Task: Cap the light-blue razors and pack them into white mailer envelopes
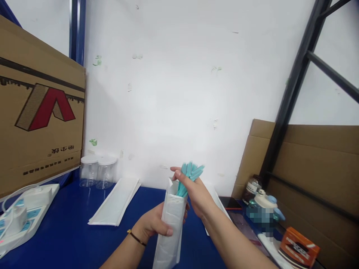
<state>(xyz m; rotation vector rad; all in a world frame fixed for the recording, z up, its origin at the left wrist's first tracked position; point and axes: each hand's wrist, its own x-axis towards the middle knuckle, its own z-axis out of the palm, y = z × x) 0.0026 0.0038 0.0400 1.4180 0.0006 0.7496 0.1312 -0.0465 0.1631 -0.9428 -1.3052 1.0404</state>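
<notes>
My left hand [157,223] is wrapped around a long white pouch [171,224], its thumb across the front. The pouch stands nearly upright with its mouth open at the top. My right hand [193,186] is closed around a bundle of teal plastic sticks [190,171] at that mouth. Their flat ends fan out above my fingers, and their lower ends go down inside the pouch, out of sight. On the blue table to the left lies a flat white pouch [116,201]. Another white pouch [215,196] is partly hidden behind my right forearm.
Two clear jars with white lids [106,172] stand by the wall. A power strip [28,213] with plugs lies at left, below a large cardboard box [42,104]. At right are a phone [230,203], a brown jar [251,188], a teal bottle [262,205] and an orange box [298,246].
</notes>
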